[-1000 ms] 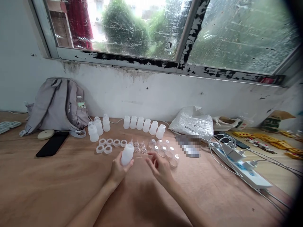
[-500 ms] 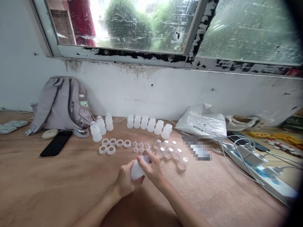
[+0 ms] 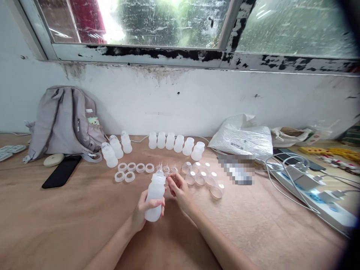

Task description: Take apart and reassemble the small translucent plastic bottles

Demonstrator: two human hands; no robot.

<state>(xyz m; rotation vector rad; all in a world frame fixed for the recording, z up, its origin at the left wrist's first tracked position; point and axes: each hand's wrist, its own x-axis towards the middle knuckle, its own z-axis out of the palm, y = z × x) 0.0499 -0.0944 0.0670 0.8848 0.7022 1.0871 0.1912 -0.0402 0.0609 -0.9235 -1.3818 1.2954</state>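
Observation:
My left hand (image 3: 142, 212) is wrapped round a frosted white bottle (image 3: 154, 195), which stands nearly upright with a clear nipple at its top. Just right of the bottle's neck, my right hand (image 3: 179, 190) has its fingers drawn together; whether something small is between them I cannot make out. Behind the hands lie white rings (image 3: 140, 167), small clear nipples (image 3: 173, 168) and clear domed caps (image 3: 200, 179). Several open bottles (image 3: 170, 141) stand in a row near the wall, and three bottles with tops (image 3: 116, 147) stand to their left.
A grey backpack (image 3: 66, 120) leans at the back left, with a black phone (image 3: 62, 171) and a round beige object (image 3: 53, 159) before it. At the right are a white plastic bag (image 3: 242, 140) and a power strip (image 3: 323, 204) with looping cables.
The held bottle has gone from tilted between both hands to nearly upright in my left hand. My right hand has come off its top and moved slightly right. The camera view has shifted.

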